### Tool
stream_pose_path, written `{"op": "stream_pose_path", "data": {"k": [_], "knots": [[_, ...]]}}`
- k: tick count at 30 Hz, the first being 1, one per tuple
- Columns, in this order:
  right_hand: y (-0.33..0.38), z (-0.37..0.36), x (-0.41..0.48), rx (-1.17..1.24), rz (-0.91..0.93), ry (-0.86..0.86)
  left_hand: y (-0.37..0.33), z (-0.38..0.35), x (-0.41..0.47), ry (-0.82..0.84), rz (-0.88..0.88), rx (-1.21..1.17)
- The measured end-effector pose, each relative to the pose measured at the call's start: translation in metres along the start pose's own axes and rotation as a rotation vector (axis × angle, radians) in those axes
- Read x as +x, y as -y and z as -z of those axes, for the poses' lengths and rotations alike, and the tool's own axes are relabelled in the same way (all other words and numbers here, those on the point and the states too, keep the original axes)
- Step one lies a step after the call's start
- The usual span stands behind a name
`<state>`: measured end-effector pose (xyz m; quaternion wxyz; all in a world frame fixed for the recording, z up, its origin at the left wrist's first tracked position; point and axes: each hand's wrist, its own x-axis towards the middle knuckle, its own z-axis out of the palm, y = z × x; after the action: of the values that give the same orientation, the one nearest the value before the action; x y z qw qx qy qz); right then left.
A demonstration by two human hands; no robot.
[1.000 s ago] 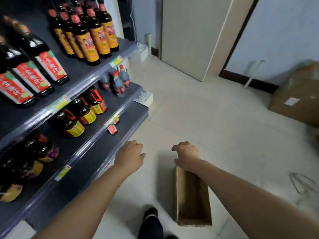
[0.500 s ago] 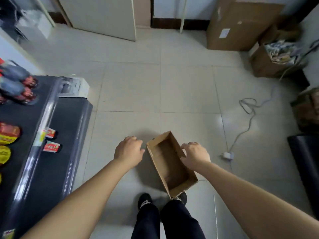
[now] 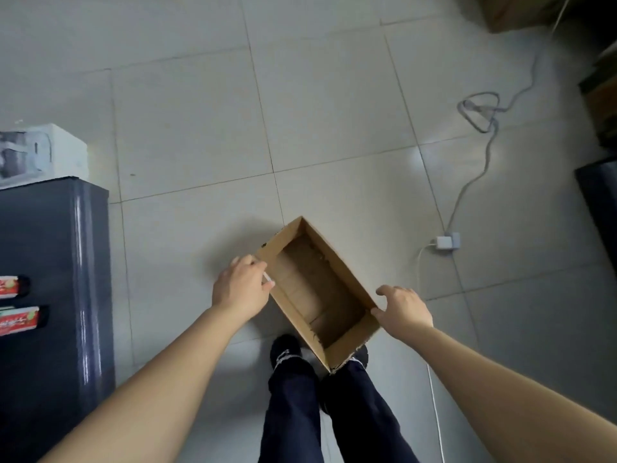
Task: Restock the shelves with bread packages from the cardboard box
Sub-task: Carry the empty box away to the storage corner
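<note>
Cardboard box (image 3: 352, 342) is low in front of me, skewed diagonally, its near corner over my shoes. The interior is bare, with no bread packages in it or anywhere in view. I can't tell for sure if it's off the floor or resting.

Left hand (image 3: 242, 289): fingers curled over the rim of the left long wall, gripping it. Right hand (image 3: 405, 310): thumb touching the near right corner, fingers spread and loose against the outer wall, not wrapped round anything.

Handling call: empty, so light. It's thin corrugated board with an open top and a ragged rim. The long walls will bow if squeezed mid-span. I'd hold at the corners or under the base, where it's stiffest. Low slip risk, nothing fragile.

Shelf (image 3: 50, 262) is to my left.
</note>
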<state>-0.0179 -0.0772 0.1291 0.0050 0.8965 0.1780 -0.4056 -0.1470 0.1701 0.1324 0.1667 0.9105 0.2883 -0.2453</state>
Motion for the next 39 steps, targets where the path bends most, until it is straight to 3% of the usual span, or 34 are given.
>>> {"op": "stream_pose_path", "data": {"k": [10, 19, 28, 39], "knots": [[-0.033, -0.124, 0.097, 0.138, -0.157, 0.023, 0.042, -0.122, 0.106, 0.055, -0.002, 0.080], [-0.058, -0.185, 0.145, 0.171, -0.259, -0.030, 0.061, -0.201, 0.161, 0.047, 0.065, 0.110], [-0.060, -0.209, 0.160, 0.286, -0.338, -0.165, 0.067, -0.216, 0.166, 0.079, 0.105, 0.058], [-0.035, -0.185, 0.197, 0.178, -0.193, -0.270, 0.094, -0.211, 0.163, 0.036, 0.266, -0.077]]}}
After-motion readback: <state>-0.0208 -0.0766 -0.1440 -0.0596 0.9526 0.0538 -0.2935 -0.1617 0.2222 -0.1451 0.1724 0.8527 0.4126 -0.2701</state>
